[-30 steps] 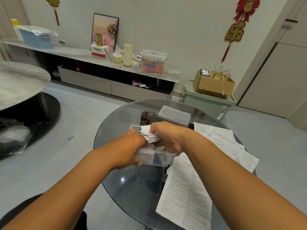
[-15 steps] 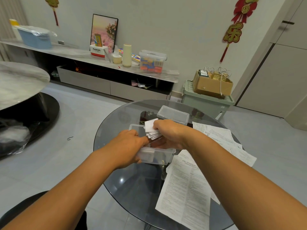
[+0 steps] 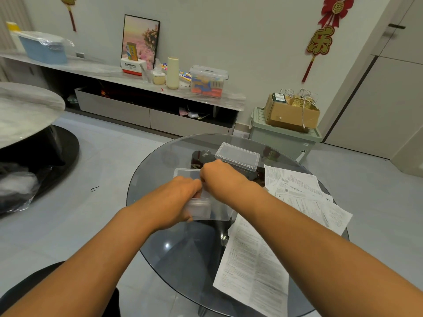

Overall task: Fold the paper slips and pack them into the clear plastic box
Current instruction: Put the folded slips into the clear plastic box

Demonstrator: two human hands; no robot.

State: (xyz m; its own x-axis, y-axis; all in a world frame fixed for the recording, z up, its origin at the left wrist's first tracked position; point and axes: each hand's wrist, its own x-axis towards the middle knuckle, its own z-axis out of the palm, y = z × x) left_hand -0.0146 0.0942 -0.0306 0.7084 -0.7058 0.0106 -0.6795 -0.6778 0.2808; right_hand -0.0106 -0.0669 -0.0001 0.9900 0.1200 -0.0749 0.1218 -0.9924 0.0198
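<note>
The clear plastic box sits open on the round glass table. My left hand grips its near left wall, thumb on the front. My right hand is lowered into the box from above with its fingers curled under. The stack of folded paper slips it carries is hidden beneath it. The box's clear lid lies just behind, further back on the table. Unfolded printed sheets lie to the right: one long sheet near me and several overlapping ones further back.
A dark stool edge shows at the bottom left. Beyond the table stand a green storage bin with a cardboard box on it and a low wall cabinet with clutter. A larger round table is at the left.
My right hand has dropped with the stack of folded slips down into the box, so the slips are no longer visible. My left hand keeps its hold on the box.
</note>
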